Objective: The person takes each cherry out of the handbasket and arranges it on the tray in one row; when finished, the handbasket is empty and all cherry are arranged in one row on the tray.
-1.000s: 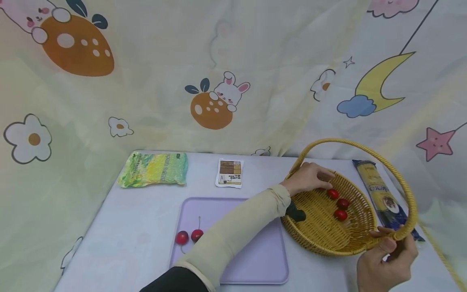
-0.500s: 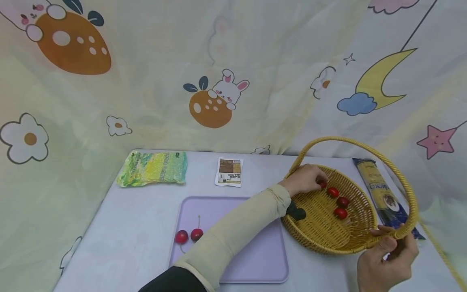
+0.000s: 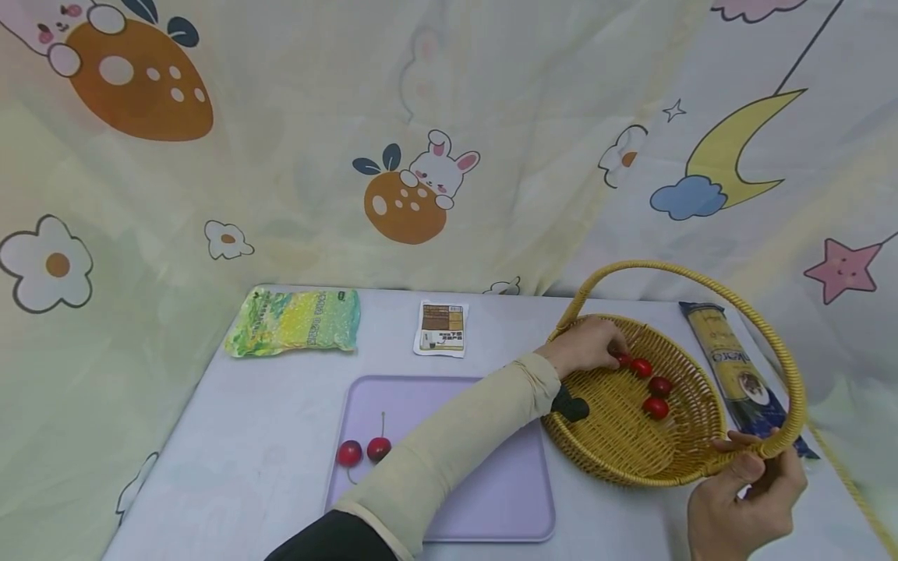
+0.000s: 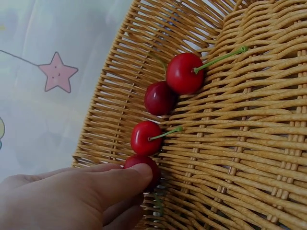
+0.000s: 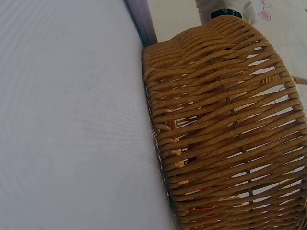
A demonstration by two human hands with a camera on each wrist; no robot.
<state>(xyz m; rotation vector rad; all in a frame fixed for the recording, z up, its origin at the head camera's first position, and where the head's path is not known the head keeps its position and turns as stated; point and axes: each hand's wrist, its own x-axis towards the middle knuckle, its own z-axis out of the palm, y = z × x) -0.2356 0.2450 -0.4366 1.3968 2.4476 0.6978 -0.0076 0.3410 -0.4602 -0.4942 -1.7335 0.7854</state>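
In the head view my left hand [image 3: 588, 345] reaches over the near-left rim into a yellow wicker basket [image 3: 610, 444]. Its thumb and fingers pinch a dark red cherry [image 4: 146, 170] low against the inner wall, as the left wrist view shows. Beside that one, a bright red cherry [image 4: 146, 138], a darker cherry [image 4: 159, 98] and a larger cherry [image 4: 185, 73] form a curved row. Green stems show on some. My right hand [image 3: 747, 499] grips the basket's rim at the foot of its arched handle. The right wrist view shows only the woven outer side.
Two cherries [image 3: 349, 453] lie on a lilac tray [image 3: 491, 499], partly covered by my left sleeve [image 3: 449, 448]. A yellow-green packet [image 3: 295, 322] and a small white-brown sachet [image 3: 441, 329] are farther back. A long blue-gold packet [image 3: 737, 374] lies right of the basket.
My left hand has drawn back slightly left inside the basket, and the cherry at its fingertips has come into view beside the other three. My right hand stays on the rim.
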